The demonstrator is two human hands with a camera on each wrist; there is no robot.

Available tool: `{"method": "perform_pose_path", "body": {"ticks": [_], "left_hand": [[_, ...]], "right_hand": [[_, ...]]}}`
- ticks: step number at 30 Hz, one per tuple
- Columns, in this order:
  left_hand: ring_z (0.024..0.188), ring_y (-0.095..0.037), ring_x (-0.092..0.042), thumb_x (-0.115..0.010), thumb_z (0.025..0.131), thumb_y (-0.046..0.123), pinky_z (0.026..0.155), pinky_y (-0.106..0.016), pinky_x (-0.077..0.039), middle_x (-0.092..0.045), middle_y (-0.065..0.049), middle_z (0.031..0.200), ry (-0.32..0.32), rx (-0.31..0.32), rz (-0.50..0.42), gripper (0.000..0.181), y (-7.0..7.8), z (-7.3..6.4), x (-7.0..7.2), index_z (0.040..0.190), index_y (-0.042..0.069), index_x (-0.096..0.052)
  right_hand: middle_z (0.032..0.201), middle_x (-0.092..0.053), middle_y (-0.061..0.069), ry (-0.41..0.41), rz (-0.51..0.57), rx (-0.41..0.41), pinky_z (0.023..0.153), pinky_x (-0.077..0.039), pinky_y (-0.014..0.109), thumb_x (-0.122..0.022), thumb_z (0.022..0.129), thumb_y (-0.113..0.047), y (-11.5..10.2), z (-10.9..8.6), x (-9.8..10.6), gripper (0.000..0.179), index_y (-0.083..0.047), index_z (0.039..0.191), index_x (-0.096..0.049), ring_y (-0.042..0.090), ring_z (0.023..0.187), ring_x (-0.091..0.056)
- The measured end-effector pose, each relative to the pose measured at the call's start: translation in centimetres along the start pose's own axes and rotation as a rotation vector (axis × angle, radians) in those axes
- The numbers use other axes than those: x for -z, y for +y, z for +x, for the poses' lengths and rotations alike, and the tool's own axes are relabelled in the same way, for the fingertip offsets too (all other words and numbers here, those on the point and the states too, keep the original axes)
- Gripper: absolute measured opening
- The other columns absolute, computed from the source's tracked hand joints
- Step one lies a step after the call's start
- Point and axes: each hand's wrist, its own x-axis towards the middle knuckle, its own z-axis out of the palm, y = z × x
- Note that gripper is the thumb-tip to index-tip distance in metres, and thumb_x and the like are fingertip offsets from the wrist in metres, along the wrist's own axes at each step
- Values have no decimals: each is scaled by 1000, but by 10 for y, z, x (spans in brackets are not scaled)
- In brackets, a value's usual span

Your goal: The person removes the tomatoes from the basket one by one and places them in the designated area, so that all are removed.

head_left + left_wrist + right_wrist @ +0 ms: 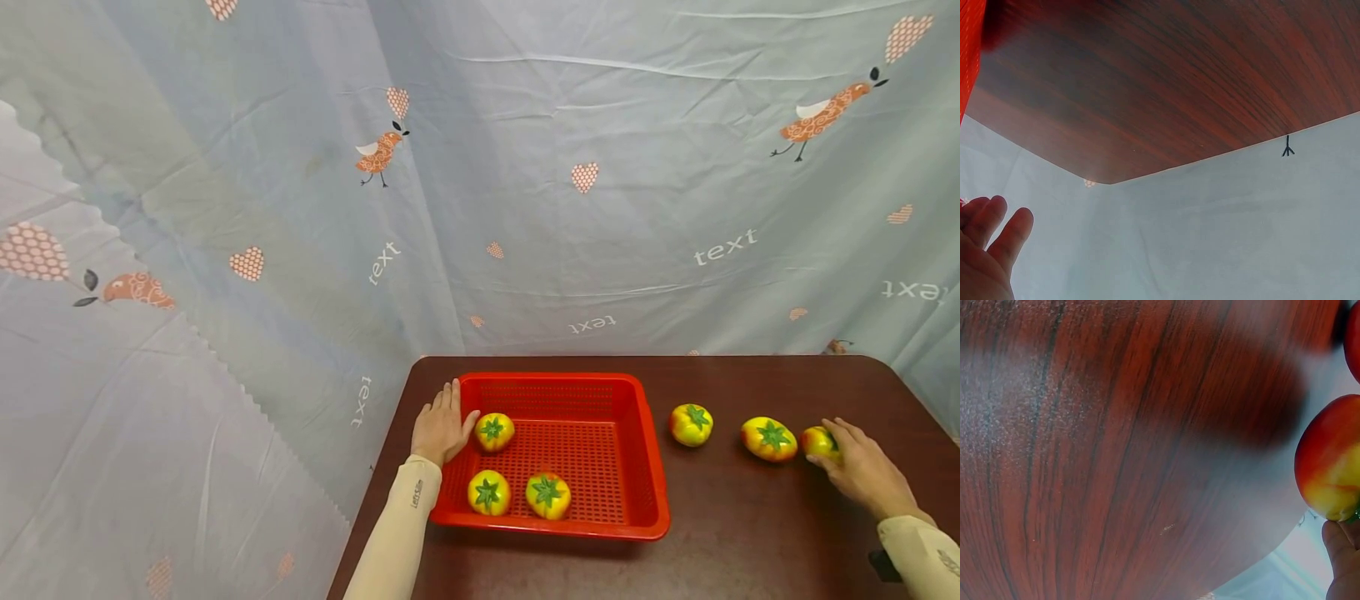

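Note:
My left hand [438,429] rests with straight fingers against the left rim of a red plastic basket [651,467]. In the left wrist view the fingers [1007,240] of that hand show at the lower left. Inside the basket lie three yellow-red tomatoes: one tomato [494,432] near the left hand, a second tomato [489,492] in the front left, a third tomato [548,496] beside it. At the right, my right hand [862,467] grips a tomato [820,442] between thumb and fingers; the right wrist view shows this tomato [1332,459] close up.
Two more tomatoes stand on the dark brown table [735,533] between basket and right hand: one tomato [691,425] near the basket, another tomato [768,439] just left of the gripped one. A patterned grey-blue curtain [525,275] hangs behind and left of the table.

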Motion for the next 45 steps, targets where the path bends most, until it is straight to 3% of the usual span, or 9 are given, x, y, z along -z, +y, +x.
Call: {"method": "perform_pose_path", "body": {"ticks": [20,27,45], "left_hand": [[136,-31,-47,-39,101,51,108,-46,-42,-41,-20,152,-8,10,-19,75,2,0,-1,153,-1,-27],[135,-31,-48,-39,101,51,107,-46,-44,-43,-20,151,11,3,-16,75,2,0,0,152,-2,-28],[134,-31,-48,-39,101,52,107,-45,-44,-43,-20,151,3,5,-4,75,1,0,1,152,-1,-28]], "right_hand": [[132,-32,45,-17,-5,-15,92,-32,74,-61,97,-26,-2,0,0,63,19,133,-35,63,113,-35],[135,-29,46,-15,12,-26,94,-30,75,-56,99,-36,2,0,-2,69,17,136,-32,63,116,-33],[141,-25,44,-19,27,-24,97,-26,75,-61,97,-27,0,-1,-3,67,13,139,-28,64,123,-29]]}}
